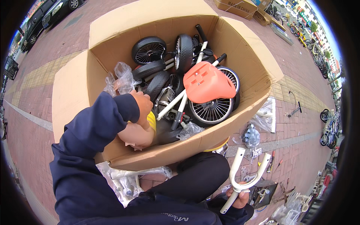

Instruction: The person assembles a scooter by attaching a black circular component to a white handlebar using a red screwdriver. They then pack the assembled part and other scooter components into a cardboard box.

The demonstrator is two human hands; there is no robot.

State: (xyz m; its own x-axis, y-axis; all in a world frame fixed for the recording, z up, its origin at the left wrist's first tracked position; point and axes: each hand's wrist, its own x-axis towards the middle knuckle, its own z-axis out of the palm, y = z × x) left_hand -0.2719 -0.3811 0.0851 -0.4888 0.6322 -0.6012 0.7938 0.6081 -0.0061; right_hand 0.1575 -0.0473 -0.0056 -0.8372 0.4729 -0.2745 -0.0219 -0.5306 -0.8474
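Observation:
My left hand reaches into a big open cardboard box. Its fingers are curled; whatever is in them is hidden. Close by are a clear plastic bag, a yellow rounded part and a pale pinkish moulded part. Small black-tyred wheels, white tubes with black grips and an orange plastic seat-like part over a spoked wheel fill the box. Outside it, at the lower right, my right hand is closed round the stem of a white bicycle fork, prongs up.
Plastic-wrapped white parts lie below the box. On the brick pavement to the right are a clear bag of parts and scattered tools. Further off stand more cartons, parked bikes and dark cars.

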